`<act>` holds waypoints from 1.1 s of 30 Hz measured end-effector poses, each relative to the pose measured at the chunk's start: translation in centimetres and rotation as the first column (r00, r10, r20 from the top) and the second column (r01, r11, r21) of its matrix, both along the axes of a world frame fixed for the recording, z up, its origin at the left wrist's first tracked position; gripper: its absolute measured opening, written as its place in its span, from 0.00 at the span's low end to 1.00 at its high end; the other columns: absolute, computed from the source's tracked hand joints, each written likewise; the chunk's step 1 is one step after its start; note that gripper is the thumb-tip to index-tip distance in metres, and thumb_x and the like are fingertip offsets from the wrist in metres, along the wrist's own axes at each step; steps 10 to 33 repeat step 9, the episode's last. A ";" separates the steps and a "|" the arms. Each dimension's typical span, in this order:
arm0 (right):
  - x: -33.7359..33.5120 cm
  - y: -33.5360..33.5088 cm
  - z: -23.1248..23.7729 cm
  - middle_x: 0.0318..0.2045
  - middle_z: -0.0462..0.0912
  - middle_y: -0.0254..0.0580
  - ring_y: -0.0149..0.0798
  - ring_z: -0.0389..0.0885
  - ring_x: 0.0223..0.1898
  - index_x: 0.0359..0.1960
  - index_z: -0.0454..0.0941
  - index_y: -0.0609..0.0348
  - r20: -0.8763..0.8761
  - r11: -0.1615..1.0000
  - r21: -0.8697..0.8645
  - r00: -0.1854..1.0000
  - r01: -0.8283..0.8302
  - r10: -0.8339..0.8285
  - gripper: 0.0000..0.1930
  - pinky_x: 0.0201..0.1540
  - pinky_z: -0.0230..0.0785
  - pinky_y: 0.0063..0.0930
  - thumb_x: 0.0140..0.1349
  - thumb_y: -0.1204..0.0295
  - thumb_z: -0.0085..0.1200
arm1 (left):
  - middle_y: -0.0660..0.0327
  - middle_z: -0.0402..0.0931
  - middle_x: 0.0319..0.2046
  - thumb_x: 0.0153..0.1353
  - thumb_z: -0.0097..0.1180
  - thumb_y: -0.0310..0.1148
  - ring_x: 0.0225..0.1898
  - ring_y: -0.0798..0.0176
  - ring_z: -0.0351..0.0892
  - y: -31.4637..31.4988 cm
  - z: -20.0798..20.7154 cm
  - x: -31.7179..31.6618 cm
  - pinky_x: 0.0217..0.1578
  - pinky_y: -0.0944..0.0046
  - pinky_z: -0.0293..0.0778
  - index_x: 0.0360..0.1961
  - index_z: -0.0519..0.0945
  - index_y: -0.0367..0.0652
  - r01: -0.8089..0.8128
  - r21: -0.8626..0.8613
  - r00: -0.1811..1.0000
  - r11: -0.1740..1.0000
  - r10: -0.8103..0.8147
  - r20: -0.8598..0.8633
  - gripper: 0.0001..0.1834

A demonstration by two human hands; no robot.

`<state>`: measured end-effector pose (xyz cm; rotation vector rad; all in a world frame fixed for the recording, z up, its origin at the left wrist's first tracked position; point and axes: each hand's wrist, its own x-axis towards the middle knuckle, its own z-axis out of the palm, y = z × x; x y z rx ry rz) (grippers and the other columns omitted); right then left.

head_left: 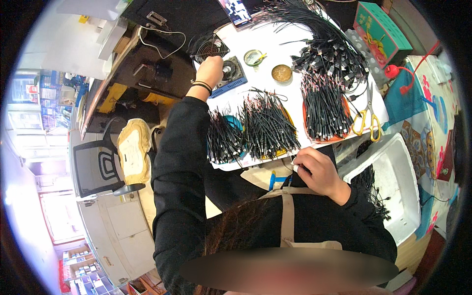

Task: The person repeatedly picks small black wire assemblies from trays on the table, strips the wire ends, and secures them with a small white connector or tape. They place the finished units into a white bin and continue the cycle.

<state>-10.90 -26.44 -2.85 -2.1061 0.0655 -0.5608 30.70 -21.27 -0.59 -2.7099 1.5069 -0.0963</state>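
Note:
My left hand (pixel 210 72) reaches forward to a blue-based device (pixel 231 77) with a round dark part on top. Its fingers are curled closed, and whatever they grip is hidden. My right hand (pixel 318 173) is pinched closed by the table's near edge, with a small white piece at the fingertips; I cannot make out what it holds. Between the hands lie bundles of short black cables, one on a blue tray (pixel 234 121), a middle cable bundle (pixel 269 123) on a yellow tray, and a right cable bundle (pixel 325 110) on an orange tray.
A small fan (pixel 212 48) stands behind the device. Near it are a glass dish (pixel 253 58) and a round brown tin (pixel 281 73). Long black cables (pixel 332 54) heap at the far right. Yellow-handled scissors (pixel 368 120) lie beside a white foam box (pixel 405 191).

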 end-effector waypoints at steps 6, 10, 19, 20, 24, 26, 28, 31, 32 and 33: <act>-0.7 0.1 0.5 0.34 0.76 0.45 0.47 0.78 0.34 0.34 0.75 0.61 0.041 1.000 -0.007 0.999 0.022 -0.022 0.08 0.36 0.72 0.34 0.52 0.80 0.57 | 0.41 0.79 0.30 0.49 0.57 0.23 0.36 0.39 0.80 0.7 0.9 -0.6 0.42 0.50 0.77 0.29 0.83 0.37 0.012 -0.073 1.000 0.997 -0.013 -0.015 0.06; -1.3 0.3 0.9 0.34 0.76 0.45 0.48 0.79 0.35 0.35 0.76 0.59 0.038 1.000 0.016 0.999 0.025 -0.026 0.09 0.38 0.73 0.34 0.51 0.80 0.57 | 0.43 0.80 0.28 0.47 0.62 0.27 0.35 0.40 0.81 2.4 2.7 -1.3 0.42 0.53 0.77 0.29 0.83 0.37 -0.013 -0.188 0.995 0.982 -0.005 -0.099 0.07; -1.3 0.3 0.9 0.34 0.76 0.45 0.48 0.79 0.35 0.35 0.76 0.59 0.038 1.000 0.016 0.999 0.025 -0.026 0.09 0.38 0.73 0.34 0.51 0.80 0.57 | 0.43 0.80 0.28 0.47 0.62 0.27 0.35 0.40 0.81 2.4 2.7 -1.3 0.42 0.53 0.77 0.29 0.83 0.37 -0.013 -0.188 0.995 0.982 -0.005 -0.099 0.07; -1.3 0.3 0.9 0.34 0.76 0.45 0.48 0.79 0.35 0.35 0.76 0.59 0.038 1.000 0.016 0.999 0.025 -0.026 0.09 0.38 0.73 0.34 0.51 0.80 0.57 | 0.43 0.80 0.28 0.47 0.62 0.27 0.35 0.40 0.81 2.4 2.7 -1.3 0.42 0.53 0.77 0.29 0.83 0.37 -0.013 -0.188 0.995 0.982 -0.005 -0.099 0.07; -1.3 0.3 0.9 0.34 0.76 0.45 0.48 0.79 0.35 0.35 0.76 0.59 0.038 1.000 0.016 0.999 0.025 -0.026 0.09 0.38 0.73 0.34 0.51 0.80 0.57 | 0.43 0.80 0.28 0.47 0.62 0.27 0.35 0.40 0.81 2.4 2.7 -1.3 0.42 0.53 0.77 0.29 0.83 0.37 -0.013 -0.188 0.995 0.982 -0.005 -0.099 0.07; -1.3 0.3 0.9 0.34 0.76 0.45 0.48 0.79 0.35 0.35 0.76 0.59 0.038 1.000 0.016 0.999 0.025 -0.026 0.09 0.38 0.73 0.34 0.51 0.80 0.57 | 0.43 0.80 0.28 0.47 0.62 0.27 0.35 0.40 0.81 2.4 2.7 -1.3 0.42 0.53 0.77 0.29 0.83 0.37 -0.013 -0.188 0.995 0.982 -0.005 -0.099 0.07; -1.3 0.3 0.9 0.34 0.76 0.45 0.48 0.79 0.35 0.35 0.76 0.59 0.038 1.000 0.016 0.999 0.025 -0.026 0.09 0.38 0.73 0.34 0.51 0.80 0.57 | 0.43 0.80 0.28 0.47 0.62 0.27 0.35 0.40 0.81 2.4 2.7 -1.3 0.42 0.53 0.77 0.29 0.83 0.37 -0.013 -0.188 0.995 0.982 -0.005 -0.099 0.07; -1.3 0.3 0.9 0.34 0.76 0.45 0.48 0.79 0.35 0.35 0.76 0.59 0.038 1.000 0.016 0.999 0.025 -0.026 0.09 0.38 0.73 0.34 0.51 0.80 0.57 | 0.43 0.80 0.28 0.47 0.62 0.27 0.35 0.40 0.81 2.4 2.7 -1.3 0.42 0.53 0.77 0.29 0.83 0.37 -0.013 -0.188 0.995 0.982 -0.005 -0.099 0.07; -1.3 0.3 0.9 0.34 0.76 0.45 0.48 0.79 0.35 0.35 0.76 0.59 0.038 1.000 0.016 0.999 0.025 -0.026 0.09 0.38 0.73 0.34 0.51 0.80 0.57 | 0.43 0.80 0.28 0.47 0.62 0.27 0.35 0.40 0.81 2.4 2.7 -1.3 0.42 0.53 0.77 0.29 0.83 0.37 -0.013 -0.188 0.995 0.982 -0.005 -0.099 0.07; -1.3 0.3 0.9 0.34 0.76 0.45 0.48 0.79 0.35 0.35 0.76 0.59 0.038 1.000 0.016 0.999 0.025 -0.026 0.09 0.38 0.73 0.34 0.51 0.80 0.57 | 0.43 0.80 0.28 0.47 0.62 0.27 0.35 0.40 0.81 2.4 2.7 -1.3 0.42 0.53 0.77 0.29 0.83 0.37 -0.013 -0.188 0.995 0.982 -0.005 -0.099 0.07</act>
